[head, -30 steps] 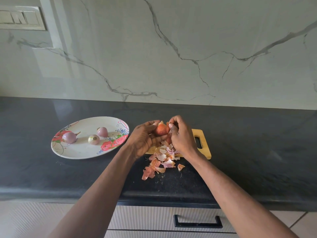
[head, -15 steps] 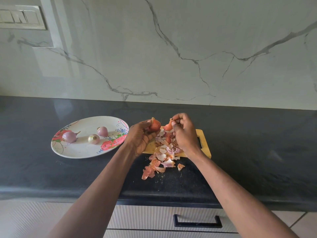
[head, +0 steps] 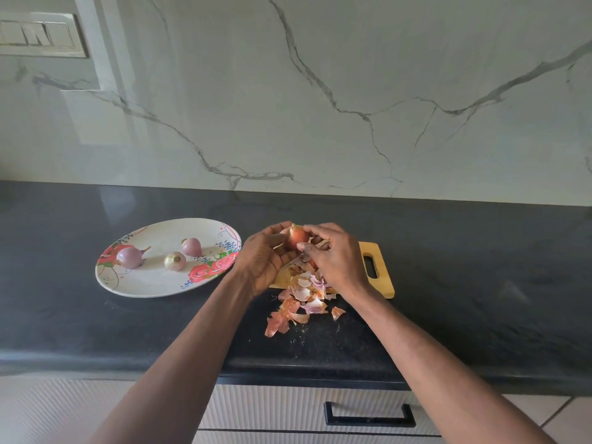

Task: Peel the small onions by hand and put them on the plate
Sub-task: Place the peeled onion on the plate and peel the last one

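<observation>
At the near edge of the dark counter (head: 96, 328), just above a drawer with a black handle (head: 369, 415), two bare forearms reach in from below. Beyond them a heap of onion skins (head: 301, 304) spills off the front of a wooden cutting board (head: 379, 274) onto the stone; the scraps overlap too much to count. Over the board both hands meet round one unpeeled onion (head: 298, 236). The left hand (head: 266, 261) cups it from the side, fingers curled about it, while the right hand (head: 336, 254) pinches at it from the other side, thumb and fingertips closed on its skin. Most of the onion is hidden between the fingers; only its orange top shows. The hands and peelings cover much of the board. To the left, a flowered plate (head: 144, 283) carries three peeled onions (head: 174, 261), lying apart from each other. Behind stands a marbled wall, with a switch panel (head: 38, 35) cut off at the left edge.
</observation>
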